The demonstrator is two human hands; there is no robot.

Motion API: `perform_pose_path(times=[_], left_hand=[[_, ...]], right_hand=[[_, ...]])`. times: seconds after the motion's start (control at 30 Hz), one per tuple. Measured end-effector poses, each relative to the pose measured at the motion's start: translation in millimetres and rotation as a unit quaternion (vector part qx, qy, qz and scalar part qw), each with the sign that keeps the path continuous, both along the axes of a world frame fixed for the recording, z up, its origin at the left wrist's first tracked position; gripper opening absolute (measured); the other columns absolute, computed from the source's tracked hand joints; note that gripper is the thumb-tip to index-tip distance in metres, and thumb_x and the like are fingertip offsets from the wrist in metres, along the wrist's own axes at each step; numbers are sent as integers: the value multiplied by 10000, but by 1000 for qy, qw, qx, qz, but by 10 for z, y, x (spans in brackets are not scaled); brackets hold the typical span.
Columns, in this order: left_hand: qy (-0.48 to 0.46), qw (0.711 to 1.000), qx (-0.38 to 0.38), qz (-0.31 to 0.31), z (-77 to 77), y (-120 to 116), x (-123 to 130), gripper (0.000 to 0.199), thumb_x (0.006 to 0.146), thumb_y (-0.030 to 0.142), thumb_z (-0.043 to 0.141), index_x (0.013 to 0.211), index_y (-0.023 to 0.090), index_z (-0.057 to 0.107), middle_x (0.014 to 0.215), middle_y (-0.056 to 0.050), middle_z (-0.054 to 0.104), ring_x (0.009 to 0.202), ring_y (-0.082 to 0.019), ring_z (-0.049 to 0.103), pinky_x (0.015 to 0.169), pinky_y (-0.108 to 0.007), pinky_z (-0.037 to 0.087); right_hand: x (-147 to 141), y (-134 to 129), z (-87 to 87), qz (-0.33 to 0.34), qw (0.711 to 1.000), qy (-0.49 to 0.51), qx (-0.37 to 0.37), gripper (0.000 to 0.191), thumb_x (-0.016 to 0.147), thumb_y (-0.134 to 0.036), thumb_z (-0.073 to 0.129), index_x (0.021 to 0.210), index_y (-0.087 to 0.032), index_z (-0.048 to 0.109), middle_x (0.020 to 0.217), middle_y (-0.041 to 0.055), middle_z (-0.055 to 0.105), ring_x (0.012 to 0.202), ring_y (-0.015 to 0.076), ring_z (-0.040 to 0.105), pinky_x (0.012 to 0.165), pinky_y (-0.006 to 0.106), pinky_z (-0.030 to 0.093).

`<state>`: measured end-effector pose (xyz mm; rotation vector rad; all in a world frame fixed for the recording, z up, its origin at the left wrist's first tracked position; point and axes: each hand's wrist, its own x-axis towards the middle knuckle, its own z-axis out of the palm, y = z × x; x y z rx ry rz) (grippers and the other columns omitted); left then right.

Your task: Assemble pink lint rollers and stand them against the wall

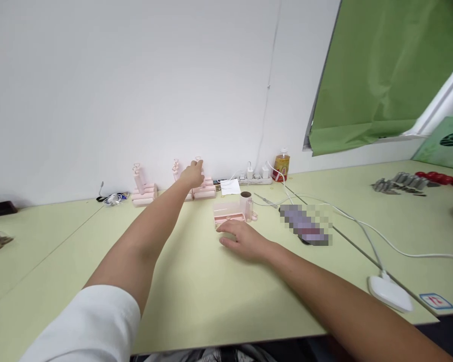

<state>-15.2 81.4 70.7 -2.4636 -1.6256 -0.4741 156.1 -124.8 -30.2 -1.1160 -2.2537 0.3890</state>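
Overall light: bright, cool and even; I cannot place its source.
Wall [98, 90]: pale grey-white, smoothly lit.
Green blind [377, 75]: pale sheen along the creases; dark patch at the frame's upper-right corner.
Window frame [442, 98]: bright white strip.
Tabletop [71, 261]: soft-edged, faint shadows near my forearms [317, 282].
Left hand [192, 175]: small in frame, slightly soft; finger contact hard to read.
Right hand [247, 240]: outline clearer, fingers distinguishable.
Purple object [304, 223]: coarse pixelation, detail lost.
White sleeve [86, 327]: bright, folds readable.
Margins: wide-angle stretch; my arms swell toward the bottom corners.
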Motion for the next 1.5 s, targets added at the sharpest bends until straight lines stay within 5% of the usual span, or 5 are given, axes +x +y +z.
perform_pose_path(times=[0.47,0.77,1.0,1.23,1.5], left_hand=[[129,989,74,-22,535,-282,-245,318,883,209,414,1173,226,544,1058,-111,674,956,-262,614,725,-329,417],[8,988,103,-116,961,-1377,-381,234,928,259,423,1055,219,615,824,-27,651,843,-240,617,779,-336,407],[-68,973,90,-201,625,-1967,-473,206,895,218,449,993,228,629,877,-24,669,844,-214,624,759,-305,425],[-397,890,11,-224,-57,-2016,-569,607,856,393,579,1402,247,358,1133,-97,654,869,-178,640,755,-278,478],[-395,855,-213,-262,-714,-2043,-492,321,839,453,595,1018,199,675,1090,-82,680,960,-245,632,810,-319,492]], right_hand=[[-2,10,34,-7,996,87,-16,195,881,-273,515,928,-194,686,931,54,695,871,196,622,792,337,456],[-47,93,6,-73,889,387,-231,716,771,-443,667,1372,-219,347,1002,76,662,815,201,649,634,327,537],[-113,-32,74,-32,879,404,-251,506,699,-453,742,1063,-222,476,856,5,586,698,159,622,488,261,530],[-150,-67,47,1,886,401,-234,431,729,-472,724,981,-190,519,705,-20,565,588,139,576,448,255,494],[-193,-106,-15,22,918,341,-202,410,704,-412,751,969,-191,529,796,-11,563,621,115,518,497,225,424]])
